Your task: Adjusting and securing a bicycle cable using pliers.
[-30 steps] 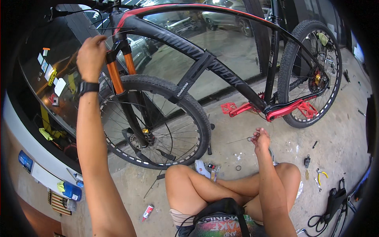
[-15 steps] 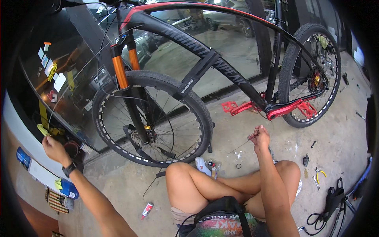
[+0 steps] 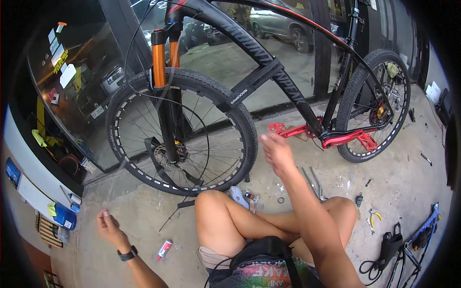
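Observation:
Low at the left, my left hand (image 3: 111, 228) is closed in a pinch, a dark watch on its wrist. A faint thin cable (image 3: 136, 238) trails beside that hand and seems to be held in it. My right hand (image 3: 278, 152) is raised between the front tyre and the red crank, its fingers bent and pressed together; what they hold, if anything, I cannot make out. Ahead stands a black mountain bike (image 3: 249, 48) with an orange-and-black front fork (image 3: 159, 62), a front wheel (image 3: 252, 139) and a red crank with pedals (image 3: 336, 141).
A white-and-red tube (image 3: 164, 249) lies left of my crossed legs (image 3: 221, 221). On the right floor are yellow-handled pliers (image 3: 375, 216), a black strap bundle (image 3: 390, 249) and a bike stand (image 3: 408, 261). A blue container (image 3: 65, 216) stands at far left; glass panels (image 3: 288, 62) rise behind the bike.
My left hand has dropped from beside the glass toward the floor. My right hand has moved left and up, toward the front tyre. The view has shifted slightly.

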The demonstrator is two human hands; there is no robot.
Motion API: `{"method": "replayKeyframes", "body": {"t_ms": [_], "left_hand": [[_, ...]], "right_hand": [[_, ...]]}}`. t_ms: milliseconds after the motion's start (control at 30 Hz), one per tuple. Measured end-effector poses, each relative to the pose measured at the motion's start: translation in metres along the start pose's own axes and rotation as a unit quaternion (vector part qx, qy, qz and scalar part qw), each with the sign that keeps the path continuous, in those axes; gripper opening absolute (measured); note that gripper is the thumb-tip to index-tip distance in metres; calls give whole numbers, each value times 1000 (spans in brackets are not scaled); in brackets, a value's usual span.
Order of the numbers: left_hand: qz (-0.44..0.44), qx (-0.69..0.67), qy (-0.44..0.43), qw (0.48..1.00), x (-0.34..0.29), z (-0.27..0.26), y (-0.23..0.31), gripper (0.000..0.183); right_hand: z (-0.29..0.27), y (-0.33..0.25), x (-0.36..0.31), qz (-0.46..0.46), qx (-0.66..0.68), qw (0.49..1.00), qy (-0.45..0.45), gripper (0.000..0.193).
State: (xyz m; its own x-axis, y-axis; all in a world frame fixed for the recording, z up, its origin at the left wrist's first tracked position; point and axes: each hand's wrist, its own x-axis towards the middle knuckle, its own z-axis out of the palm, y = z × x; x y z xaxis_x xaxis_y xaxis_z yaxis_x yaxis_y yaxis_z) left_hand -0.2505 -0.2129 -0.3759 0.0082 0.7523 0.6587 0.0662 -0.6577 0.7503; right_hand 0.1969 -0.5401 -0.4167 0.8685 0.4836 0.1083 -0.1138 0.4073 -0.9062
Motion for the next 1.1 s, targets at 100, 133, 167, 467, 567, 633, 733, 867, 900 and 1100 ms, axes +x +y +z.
{"method": "replayKeyframes", "body": {"t_ms": [100, 133, 167, 467, 567, 633, 733, 867, 900, 1100], "left_hand": [[-35, -35, -70, 996, -42, 9, -20, 13], [-56, -45, -116, 991, -56, 12, -22, 12], [-60, -49, -114, 990, -67, 12, -23, 12], [-132, -115, -162, 971, -119, 3, -40, 10], [-144, -139, -181, 963, -115, 15, -31, 9], [-139, -131, -179, 965, -111, 12, -35, 9], [-126, -128, -186, 966, -108, 16, -39, 8], [-125, -116, -199, 965, -111, 17, -43, 8], [-127, -118, -200, 964, -113, 19, -46, 8], [-139, 38, -306, 941, -124, 33, -65, 7]], "right_hand": [[88, -68, 35, -45, -23, 998, -44, 14], [112, -90, 52, -85, -15, 995, -55, 15], [137, -116, 65, -122, -19, 992, -32, 18], [258, -215, 178, -333, -92, 937, 39, 40], [268, -227, 203, -279, -17, 947, 161, 32], [281, -226, 194, -244, 26, 961, 128, 30], [280, -232, 185, -178, 112, 975, 77, 28], [262, -232, 167, -254, -94, 962, -22, 22], [256, -231, 162, -281, -64, 957, -38, 21], [167, -197, 86, -193, -72, 969, -139, 21]]}}
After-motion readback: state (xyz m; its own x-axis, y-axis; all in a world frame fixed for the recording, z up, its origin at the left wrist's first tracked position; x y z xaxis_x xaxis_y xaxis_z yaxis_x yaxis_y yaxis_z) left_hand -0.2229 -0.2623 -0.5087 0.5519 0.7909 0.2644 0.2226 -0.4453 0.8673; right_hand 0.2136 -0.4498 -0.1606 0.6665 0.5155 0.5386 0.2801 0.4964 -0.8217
